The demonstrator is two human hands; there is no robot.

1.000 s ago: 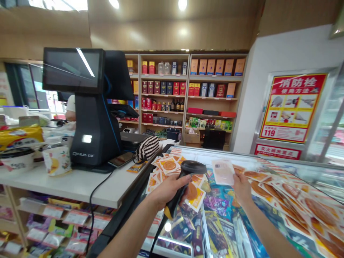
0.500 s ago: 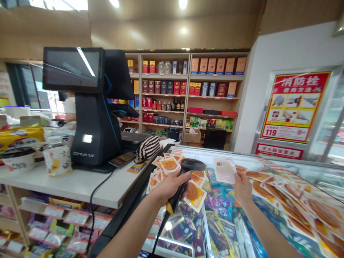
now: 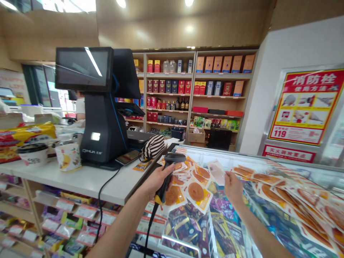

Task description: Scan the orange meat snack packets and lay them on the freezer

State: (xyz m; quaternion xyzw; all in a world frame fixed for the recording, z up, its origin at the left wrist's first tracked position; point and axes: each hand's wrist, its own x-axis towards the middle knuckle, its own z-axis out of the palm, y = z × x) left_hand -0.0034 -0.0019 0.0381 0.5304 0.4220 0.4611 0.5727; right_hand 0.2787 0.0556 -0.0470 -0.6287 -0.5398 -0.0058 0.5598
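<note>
My left hand (image 3: 158, 179) is wrapped round the handle of a black barcode scanner (image 3: 174, 157), whose cable hangs down below. Between the fingers of my right hand (image 3: 233, 188) is a small flat packet (image 3: 216, 172) with its pale, printed back towards me. Loose flat packets (image 3: 196, 191) picturing a round brown food lie on the glass freezer top, beneath and beside the scanner. A longer spread of similar packets (image 3: 292, 195) lies to the right of my right hand. Coloured wrapped goods (image 3: 185, 229) show through the glass.
On the white counter (image 3: 107, 182) at left stand a black checkout terminal (image 3: 102, 129), a paper cup (image 3: 68, 157) and a lidded tub (image 3: 33, 156). A striped pouch (image 3: 153, 147) sits near the freezer. Boxed goods fill the back shelves (image 3: 169, 76). A person (image 3: 80, 105) is partly hidden behind the terminal.
My left hand has moved left with the scanner, uncovering more packets. My right hand has brought its packet left, towards the loose pile, and tilted it. The view has swung slightly left.
</note>
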